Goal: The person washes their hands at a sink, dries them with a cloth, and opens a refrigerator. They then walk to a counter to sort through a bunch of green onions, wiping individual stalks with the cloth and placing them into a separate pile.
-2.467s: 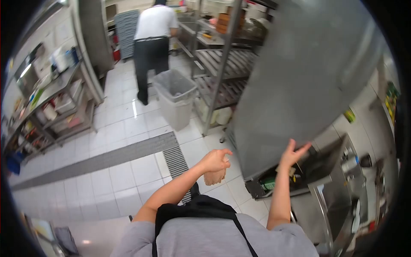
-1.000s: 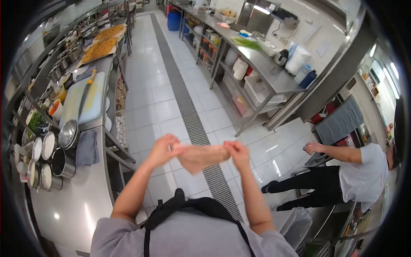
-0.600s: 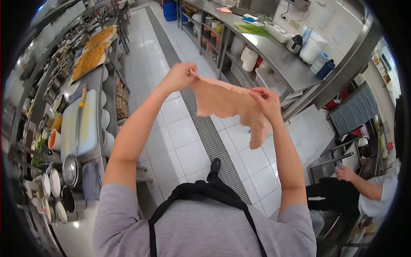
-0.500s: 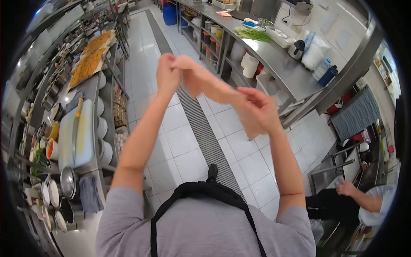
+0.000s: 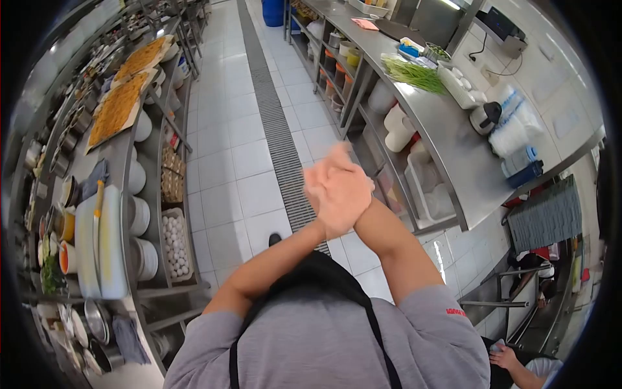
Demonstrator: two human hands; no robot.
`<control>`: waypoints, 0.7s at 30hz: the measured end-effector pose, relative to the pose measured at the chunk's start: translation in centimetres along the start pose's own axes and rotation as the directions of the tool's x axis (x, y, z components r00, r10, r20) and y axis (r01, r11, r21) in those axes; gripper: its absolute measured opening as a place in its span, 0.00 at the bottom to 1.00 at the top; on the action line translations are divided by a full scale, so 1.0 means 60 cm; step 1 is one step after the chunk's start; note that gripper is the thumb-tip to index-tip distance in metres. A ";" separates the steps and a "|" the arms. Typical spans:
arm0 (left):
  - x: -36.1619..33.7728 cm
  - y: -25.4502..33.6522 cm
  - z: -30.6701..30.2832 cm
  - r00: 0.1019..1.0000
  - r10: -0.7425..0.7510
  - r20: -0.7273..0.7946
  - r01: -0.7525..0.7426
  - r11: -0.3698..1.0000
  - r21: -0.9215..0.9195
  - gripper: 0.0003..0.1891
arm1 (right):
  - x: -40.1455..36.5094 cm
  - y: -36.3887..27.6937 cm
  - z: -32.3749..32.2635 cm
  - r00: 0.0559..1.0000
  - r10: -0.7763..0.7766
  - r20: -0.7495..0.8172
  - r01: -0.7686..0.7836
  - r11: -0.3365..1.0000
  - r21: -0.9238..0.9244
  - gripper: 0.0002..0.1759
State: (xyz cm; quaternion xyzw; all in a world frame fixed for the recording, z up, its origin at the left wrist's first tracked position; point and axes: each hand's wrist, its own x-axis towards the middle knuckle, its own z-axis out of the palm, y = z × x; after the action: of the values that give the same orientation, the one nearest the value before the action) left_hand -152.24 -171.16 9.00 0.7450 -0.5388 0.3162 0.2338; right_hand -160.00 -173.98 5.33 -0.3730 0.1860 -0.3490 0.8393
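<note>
Head view: left hand (image 5: 322, 191) and right hand (image 5: 353, 193) press together, each grip closed over a blurred tan paper towel (image 5: 315, 174) wadded between the palms, above the floor drain (image 5: 275, 117). Seemingly a rubbing-dry step; next calls for parting the palms without dropping the wad.

Right steel counter (image 5: 453, 155): green onions (image 5: 414, 72) toward far end; kettle (image 5: 486, 117) at wall edge, stack of clear containers (image 5: 512, 133) just beside it.
Left counter (image 5: 123, 155): pale cutting board (image 5: 110, 259) at near end, knife (image 5: 97, 217) lying along it; trays of orange food (image 5: 116, 107) farther along.
Shelf under left counter: egg tray (image 5: 173, 243), stacked white bowls (image 5: 138, 217).
Drain grate (image 5: 275, 110) runs down tiled floor (image 5: 220, 136).
Blue barrel (image 5: 273, 10) at aisle's far end.
Another person's hand (image 5: 507, 356) in bottom right corner.
</note>
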 end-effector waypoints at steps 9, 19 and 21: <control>0.270 0.026 0.307 0.426 0.905 0.023 -0.083 0.064 -0.995 0.09 | 0.263 -0.066 -0.258 0.953 0.026 -0.302 -0.296 -0.136 -0.946 0.29; 0.214 0.223 0.305 0.427 0.874 -0.232 0.158 -0.325 -0.932 0.20 | 0.162 -0.169 -0.219 0.448 -0.432 -0.783 0.785 0.609 0.113 0.23; 0.208 0.231 0.306 0.476 0.849 -0.230 0.302 -0.404 -0.864 0.21 | 0.154 -0.166 -0.233 0.318 -0.490 -0.812 0.762 0.641 -0.089 0.19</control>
State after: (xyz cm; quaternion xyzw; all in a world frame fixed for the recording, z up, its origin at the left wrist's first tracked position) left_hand -158.66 -196.25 5.44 0.0486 -0.8000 -0.4861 0.3482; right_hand -166.12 -192.40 3.25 -0.0872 0.3090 -0.7983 0.5096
